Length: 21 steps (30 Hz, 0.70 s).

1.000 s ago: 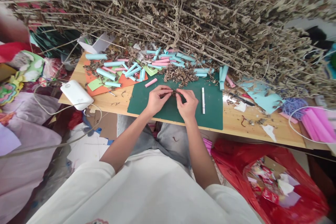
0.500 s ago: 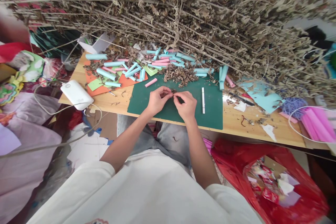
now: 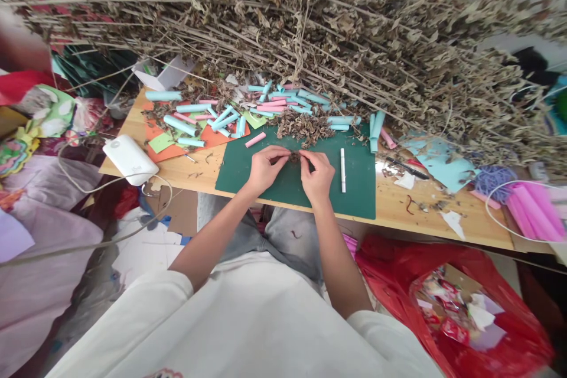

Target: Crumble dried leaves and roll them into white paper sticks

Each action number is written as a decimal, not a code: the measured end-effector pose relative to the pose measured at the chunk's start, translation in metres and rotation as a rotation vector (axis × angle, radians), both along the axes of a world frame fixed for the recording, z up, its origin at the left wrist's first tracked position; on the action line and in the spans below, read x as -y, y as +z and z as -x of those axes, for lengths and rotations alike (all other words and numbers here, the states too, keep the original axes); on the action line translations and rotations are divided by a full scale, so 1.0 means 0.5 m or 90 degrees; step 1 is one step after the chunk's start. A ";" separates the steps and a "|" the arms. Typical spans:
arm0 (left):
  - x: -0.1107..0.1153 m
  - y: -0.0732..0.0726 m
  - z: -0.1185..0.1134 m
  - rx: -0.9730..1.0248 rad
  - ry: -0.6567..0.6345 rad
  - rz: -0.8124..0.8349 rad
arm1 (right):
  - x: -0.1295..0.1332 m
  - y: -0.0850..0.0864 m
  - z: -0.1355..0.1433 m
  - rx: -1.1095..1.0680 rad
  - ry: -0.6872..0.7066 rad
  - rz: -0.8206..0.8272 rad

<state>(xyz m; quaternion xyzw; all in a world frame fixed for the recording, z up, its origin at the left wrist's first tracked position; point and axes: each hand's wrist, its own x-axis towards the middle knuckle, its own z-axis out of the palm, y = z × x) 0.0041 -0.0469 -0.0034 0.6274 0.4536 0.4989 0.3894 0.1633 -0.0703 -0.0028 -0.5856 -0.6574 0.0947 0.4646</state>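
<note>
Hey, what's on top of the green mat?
On the green mat lie a white stick and a pink roll, with a pile of dry leaves and blue rolls partly covering its far edge. The left hand and right hand hide what's behind them.

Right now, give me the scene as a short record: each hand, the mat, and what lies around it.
Left hand: fingertips at brown leaf bits; grip too small to tell
Right hand: fingertips at the same bits, from the other side; grip unclear
On green mat: white stick right of the hands; pink roll toward the back left
Behind hands: dried leaf pile
Left of mat: white device
Right of mat: black pen
</note>
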 end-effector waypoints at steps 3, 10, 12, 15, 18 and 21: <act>-0.003 0.010 -0.002 -0.046 -0.008 -0.020 | -0.001 -0.001 0.000 0.005 0.006 -0.003; -0.032 0.027 0.001 -0.062 -0.030 -0.021 | -0.009 0.010 -0.001 0.048 0.031 0.016; -0.041 0.018 0.000 -0.005 -0.033 0.023 | -0.013 0.011 -0.003 0.048 0.030 0.035; -0.049 0.006 -0.004 0.099 -0.028 0.096 | -0.019 0.014 -0.006 0.046 0.032 0.045; -0.052 0.006 -0.009 0.153 -0.021 0.140 | -0.024 0.018 -0.006 0.034 0.048 0.034; -0.052 0.009 -0.012 0.173 -0.024 0.170 | -0.028 0.021 -0.003 0.007 0.081 0.023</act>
